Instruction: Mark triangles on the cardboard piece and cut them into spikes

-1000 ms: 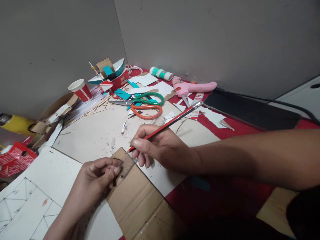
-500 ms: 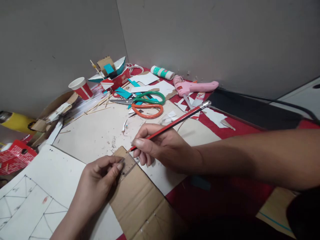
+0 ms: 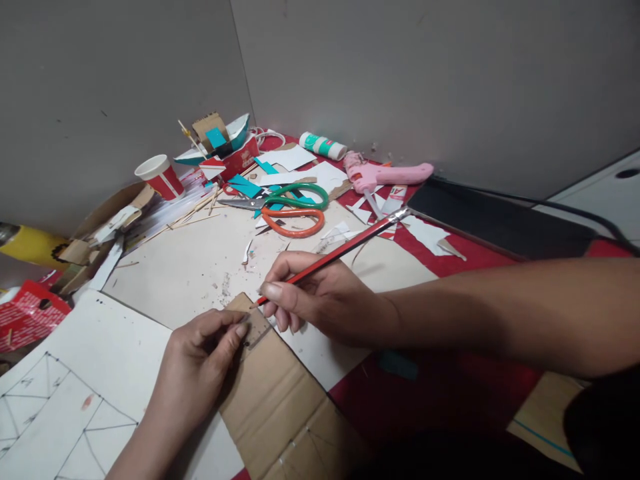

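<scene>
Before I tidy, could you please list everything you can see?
Corrugated cardboard strip: 1, brown, lower centre
Plastic ruler: 1, clear, on strip
Wooden pencil: 1, red-black, centre
Metal scissors: 1, green and orange handles, centre
Plastic glue gun: 1, pink, back right
Cylindrical tube: 1, white-green, back
Paper cup: 1, red-white, back left
Model boat: 1, teal-white, back
Cylindrical object: 1, yellow, left
Torn packaging: 1, red, left
Line-drawn paper: 1, white, lower left
Paper scraps: many, white and teal, back
Thin sticks: several, tan, back left
Flat panel: 1, black, right
Table covering: 1, red, beneath
Left hand: 1, bare, at ruler
Right hand: 1, bare, holding pencil
</scene>
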The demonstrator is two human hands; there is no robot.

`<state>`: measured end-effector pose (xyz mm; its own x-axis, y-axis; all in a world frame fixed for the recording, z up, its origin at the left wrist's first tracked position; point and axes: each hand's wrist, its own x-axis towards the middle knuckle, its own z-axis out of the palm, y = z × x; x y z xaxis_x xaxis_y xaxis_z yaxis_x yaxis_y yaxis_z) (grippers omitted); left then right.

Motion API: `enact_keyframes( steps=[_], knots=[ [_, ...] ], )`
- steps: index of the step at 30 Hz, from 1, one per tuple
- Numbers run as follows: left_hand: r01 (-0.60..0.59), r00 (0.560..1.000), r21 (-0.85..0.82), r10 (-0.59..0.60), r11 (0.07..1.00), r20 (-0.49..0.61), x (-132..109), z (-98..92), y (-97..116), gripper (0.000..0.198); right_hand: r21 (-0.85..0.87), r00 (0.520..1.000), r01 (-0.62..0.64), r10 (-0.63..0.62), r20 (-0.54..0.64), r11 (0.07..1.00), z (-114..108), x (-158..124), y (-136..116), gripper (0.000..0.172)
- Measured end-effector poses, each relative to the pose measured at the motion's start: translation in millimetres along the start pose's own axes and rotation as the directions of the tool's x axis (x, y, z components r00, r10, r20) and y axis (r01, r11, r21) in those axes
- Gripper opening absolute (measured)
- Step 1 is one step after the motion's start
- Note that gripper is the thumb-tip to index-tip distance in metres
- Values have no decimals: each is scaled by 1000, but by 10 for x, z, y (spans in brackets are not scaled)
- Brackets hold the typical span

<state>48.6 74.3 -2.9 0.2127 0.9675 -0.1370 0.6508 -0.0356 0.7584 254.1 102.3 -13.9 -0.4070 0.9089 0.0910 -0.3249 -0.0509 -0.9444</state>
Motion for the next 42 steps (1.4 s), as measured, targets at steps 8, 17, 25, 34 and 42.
enact_keyframes(
  steps=[8, 17, 25, 34, 42],
  knots=[
    [-29, 1000, 32, 29, 999, 3, 4, 6, -5, 17, 1, 1000, 26, -26, 17, 1000, -1, 3, 11, 14],
    [-74, 997, 84, 75, 994, -12, 11, 34, 26, 16, -16, 999, 30, -30, 10, 999, -3, -15, 26, 16],
    [-112, 993, 97, 115, 989, -35, 5, 49, 48, 16, -196, 996, 58, -44, 73, 979, -26, -67, -31, 12],
    [-108, 994, 54, 109, 993, -17, 8, 63, 57, 17, -481, 911, 273, -64, 407, 833, -7, -115, -49, 10],
    [-127, 992, 76, 127, 989, -2, 27, 62, 75, 18, -554, 904, 260, 2, 426, 791, 11, -140, 34, 14]
  ],
)
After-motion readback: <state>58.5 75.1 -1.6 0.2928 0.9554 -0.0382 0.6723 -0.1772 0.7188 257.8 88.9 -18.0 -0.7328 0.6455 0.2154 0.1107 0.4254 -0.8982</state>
